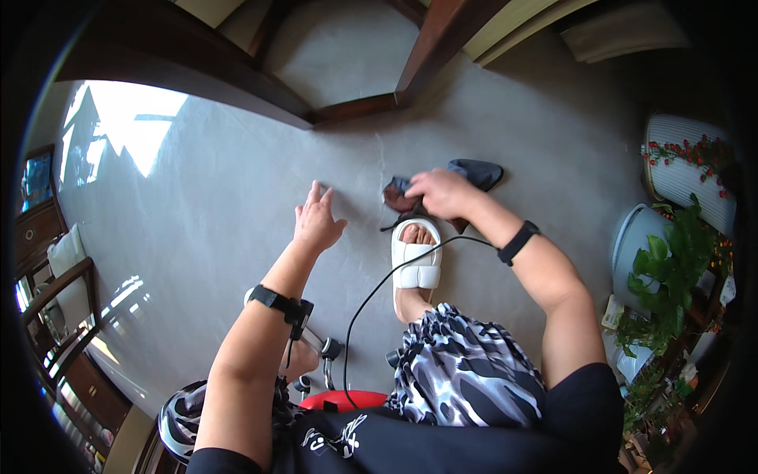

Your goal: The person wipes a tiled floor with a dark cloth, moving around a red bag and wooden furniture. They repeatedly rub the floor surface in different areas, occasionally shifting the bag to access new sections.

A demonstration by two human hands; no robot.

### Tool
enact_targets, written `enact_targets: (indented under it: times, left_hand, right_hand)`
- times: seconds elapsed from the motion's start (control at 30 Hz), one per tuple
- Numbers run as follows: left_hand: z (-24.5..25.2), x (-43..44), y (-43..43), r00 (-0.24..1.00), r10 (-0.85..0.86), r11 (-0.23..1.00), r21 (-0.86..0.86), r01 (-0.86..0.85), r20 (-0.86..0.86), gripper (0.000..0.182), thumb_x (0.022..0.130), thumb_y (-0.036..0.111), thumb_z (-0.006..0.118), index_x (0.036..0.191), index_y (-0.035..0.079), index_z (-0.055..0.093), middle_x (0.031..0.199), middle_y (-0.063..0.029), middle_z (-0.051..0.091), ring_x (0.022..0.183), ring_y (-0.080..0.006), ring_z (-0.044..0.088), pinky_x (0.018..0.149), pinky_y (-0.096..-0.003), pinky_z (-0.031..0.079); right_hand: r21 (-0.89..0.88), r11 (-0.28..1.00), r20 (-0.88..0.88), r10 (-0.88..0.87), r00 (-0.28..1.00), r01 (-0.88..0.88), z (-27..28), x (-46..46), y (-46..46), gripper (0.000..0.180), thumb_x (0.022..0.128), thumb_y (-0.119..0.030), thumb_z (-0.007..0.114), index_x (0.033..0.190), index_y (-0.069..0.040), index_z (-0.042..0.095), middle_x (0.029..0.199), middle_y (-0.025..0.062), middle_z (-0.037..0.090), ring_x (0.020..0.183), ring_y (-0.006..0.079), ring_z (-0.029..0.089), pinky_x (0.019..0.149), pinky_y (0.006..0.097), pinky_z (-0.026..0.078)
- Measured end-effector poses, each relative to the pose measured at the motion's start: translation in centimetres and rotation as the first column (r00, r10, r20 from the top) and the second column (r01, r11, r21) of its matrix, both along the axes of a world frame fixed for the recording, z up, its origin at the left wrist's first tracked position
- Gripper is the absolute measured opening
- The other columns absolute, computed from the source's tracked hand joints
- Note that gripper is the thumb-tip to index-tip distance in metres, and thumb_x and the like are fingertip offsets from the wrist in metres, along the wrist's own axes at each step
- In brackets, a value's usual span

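Note:
My right hand [440, 191] reaches down over a dark blue and brown shoe [399, 194] on the grey floor; its fingers are at the shoe's edge, and whether they grip it is hidden. Another dark blue shoe [477, 172] lies just beyond that hand, partly covered by it. Dark laces stick out beside the white slide sandal [416, 260] on my foot. Over the floor to the left, my left hand [318, 222] is held with fingers spread and nothing in it. Both wrists wear black straps, and a black cable [379, 289] runs from the right one across the sandal.
Dark wooden furniture legs [355, 108] stand at the top. Potted plants [663, 266] line the right side, beside a ribbed white pot [690, 172]. Below me is a red seat [343, 400] with casters. A wooden chair [59, 290] stands at far left.

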State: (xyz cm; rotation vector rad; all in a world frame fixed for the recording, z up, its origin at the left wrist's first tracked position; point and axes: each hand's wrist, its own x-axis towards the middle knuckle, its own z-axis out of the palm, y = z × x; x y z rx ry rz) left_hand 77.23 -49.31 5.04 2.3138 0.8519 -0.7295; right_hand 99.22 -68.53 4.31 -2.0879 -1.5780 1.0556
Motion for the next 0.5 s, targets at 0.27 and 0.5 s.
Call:
enact_targets:
  times: [0.27, 0.5]
  left_hand:
    - [-0.4, 2.2, -2.2, 0.991, -0.044, 0.993, 0.105, 0.057, -0.125, 0.087, 0.081, 0.031, 0.073, 0.151, 0.008, 0.027, 0.159, -0.0216, 0.010, 0.146, -0.0347, 0.019, 0.116, -0.0523, 0.022]
    - [1.6, 1.4, 1.4, 0.990, -0.094, 0.990, 0.094, 0.104, -0.102, 0.076, 0.085, 0.034, 0.070, 0.148, 0.009, 0.036, 0.159, -0.0210, 0.015, 0.146, -0.0351, 0.020, 0.116, -0.0538, 0.020]
  right_hand:
    - [0.382, 0.826, 0.425, -0.556, 0.714, 0.415, -0.3, 17.6, 5.8, 0.052, 0.089, -0.025, 0.051, 0.141, -0.022, 0.047, 0.147, 0.0180, 0.041, 0.130, 0.0411, 0.042, 0.110, 0.0447, 0.035]
    - [-0.108, 0.836, 0.612, -0.370, 0.699, 0.537, -3.8, 14.8, 9.6, 0.062, 0.084, -0.019, 0.055, 0.144, -0.027, 0.042, 0.156, 0.0095, 0.029, 0.141, 0.0421, 0.027, 0.112, 0.0484, 0.033]
